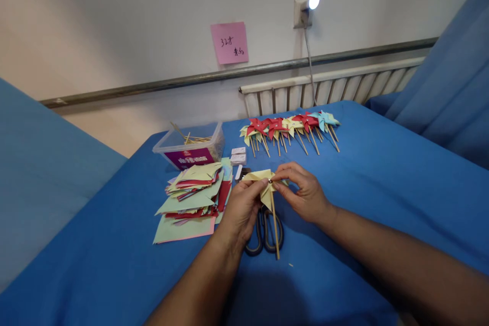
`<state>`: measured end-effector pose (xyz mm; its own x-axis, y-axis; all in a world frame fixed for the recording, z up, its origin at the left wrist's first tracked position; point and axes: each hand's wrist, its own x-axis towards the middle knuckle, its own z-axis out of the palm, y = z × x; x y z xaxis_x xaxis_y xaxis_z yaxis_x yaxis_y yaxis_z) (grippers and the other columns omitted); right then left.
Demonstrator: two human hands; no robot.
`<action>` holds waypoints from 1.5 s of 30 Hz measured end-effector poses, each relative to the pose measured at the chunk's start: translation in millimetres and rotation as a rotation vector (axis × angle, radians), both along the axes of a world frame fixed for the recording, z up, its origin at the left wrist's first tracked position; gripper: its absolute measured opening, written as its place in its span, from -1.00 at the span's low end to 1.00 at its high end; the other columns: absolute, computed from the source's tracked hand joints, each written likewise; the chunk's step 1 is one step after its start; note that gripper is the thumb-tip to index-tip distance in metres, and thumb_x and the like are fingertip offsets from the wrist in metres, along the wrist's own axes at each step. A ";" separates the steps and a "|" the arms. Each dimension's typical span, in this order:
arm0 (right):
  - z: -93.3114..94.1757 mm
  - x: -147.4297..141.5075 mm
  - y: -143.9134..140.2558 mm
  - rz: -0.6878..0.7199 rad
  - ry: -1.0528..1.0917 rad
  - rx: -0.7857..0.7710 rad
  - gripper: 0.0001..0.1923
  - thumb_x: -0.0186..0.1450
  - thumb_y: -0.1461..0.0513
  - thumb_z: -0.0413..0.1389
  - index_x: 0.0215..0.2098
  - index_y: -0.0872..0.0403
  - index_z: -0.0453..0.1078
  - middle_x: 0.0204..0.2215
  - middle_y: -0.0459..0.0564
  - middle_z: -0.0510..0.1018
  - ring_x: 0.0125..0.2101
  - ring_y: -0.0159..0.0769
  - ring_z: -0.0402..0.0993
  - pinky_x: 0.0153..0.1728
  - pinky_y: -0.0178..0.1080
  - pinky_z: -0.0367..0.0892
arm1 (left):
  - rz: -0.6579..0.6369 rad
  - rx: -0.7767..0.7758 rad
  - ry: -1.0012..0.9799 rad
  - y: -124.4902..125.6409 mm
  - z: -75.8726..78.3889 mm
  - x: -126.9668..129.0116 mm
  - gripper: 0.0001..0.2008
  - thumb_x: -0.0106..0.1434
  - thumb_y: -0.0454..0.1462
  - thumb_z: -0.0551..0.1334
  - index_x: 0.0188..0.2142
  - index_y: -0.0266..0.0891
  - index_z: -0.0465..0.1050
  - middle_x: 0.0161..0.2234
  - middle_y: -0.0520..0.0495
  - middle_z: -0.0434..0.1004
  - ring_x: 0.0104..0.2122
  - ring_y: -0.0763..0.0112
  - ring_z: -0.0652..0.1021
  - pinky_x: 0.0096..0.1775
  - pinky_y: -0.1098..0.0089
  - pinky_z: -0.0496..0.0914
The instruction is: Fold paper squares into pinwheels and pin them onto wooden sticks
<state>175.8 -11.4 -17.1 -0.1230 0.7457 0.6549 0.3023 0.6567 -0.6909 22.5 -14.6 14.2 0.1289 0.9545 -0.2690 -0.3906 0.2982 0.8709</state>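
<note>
Both hands, left hand (241, 209) and right hand (303, 194), pinch a yellow paper pinwheel (265, 179) at frame centre, above scissors (263, 232) on the blue desk (382, 173); paper squares (193, 193) lie left.

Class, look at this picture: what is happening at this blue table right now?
A person holds a yellow paper pinwheel on its wooden stick, the left hand and right hand both pinching at its centre pin. Scissors lie under it on the blue table. A stack of coloured paper squares sits to the left, a plastic box of sticks behind it, and a row of finished pinwheels farther back.
</note>
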 end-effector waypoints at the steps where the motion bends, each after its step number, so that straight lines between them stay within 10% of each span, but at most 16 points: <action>1: -0.1 -0.2 -0.1 0.004 0.007 -0.006 -0.83 0.28 0.32 0.13 -0.18 -0.03 0.45 -0.23 -0.01 0.49 -0.19 -0.26 0.48 -0.15 -0.17 0.41 | 0.002 0.001 0.008 0.0 -0.2 0.1 -0.74 -0.03 -0.27 0.43 -0.33 -0.36 0.56 -0.45 -0.07 0.57 -0.50 0.46 0.49 -0.40 0.44 0.34; 19: -1.4 0.0 1.0 -0.057 0.083 -0.024 -0.81 0.31 0.24 0.10 -0.09 0.01 0.39 -0.16 0.02 0.45 -0.22 -0.29 0.44 -0.15 -0.18 0.37 | 0.056 -0.002 -0.032 0.7 -0.8 4.2 -0.73 -0.05 -0.33 0.43 -0.30 -0.39 0.57 -0.41 -0.11 0.61 -0.46 0.43 0.54 -0.36 0.47 0.42; 24: -1.3 -0.5 2.9 -0.202 0.403 -0.360 -0.73 0.33 0.06 0.05 -0.12 0.06 0.32 -0.40 -0.08 0.46 -0.45 -0.36 0.39 -0.40 -0.27 0.32 | 0.177 0.033 -0.098 3.4 5.0 0.1 -0.78 -0.05 -0.33 0.43 -0.36 -0.37 0.56 -0.43 -0.08 0.60 -0.46 0.43 0.55 -0.36 0.45 0.44; 33: -10.7 -23.6 -6.2 0.397 0.339 -0.895 -0.56 0.05 -0.08 0.27 -0.42 0.08 0.31 -0.59 -0.14 0.49 -0.72 -0.53 0.19 -0.69 -0.40 0.04 | 0.205 0.039 -0.098 6.6 1.3 -3.8 -0.75 -0.11 -0.29 0.47 -0.43 -0.36 0.52 -0.50 -0.02 0.55 -0.52 0.46 0.49 -0.44 0.46 0.36; 45: -11.1 -22.1 -1.6 0.370 0.371 -0.844 -0.52 0.04 -0.13 0.27 -0.47 0.09 0.32 -0.65 -0.16 0.45 -0.73 -0.55 0.12 -0.69 -0.39 -0.02 | 0.182 0.109 -0.228 2.7 5.3 -6.1 -0.80 0.09 -0.21 0.36 -0.32 -0.28 0.51 -0.41 -0.01 0.54 -0.42 0.46 0.50 -0.39 0.47 0.35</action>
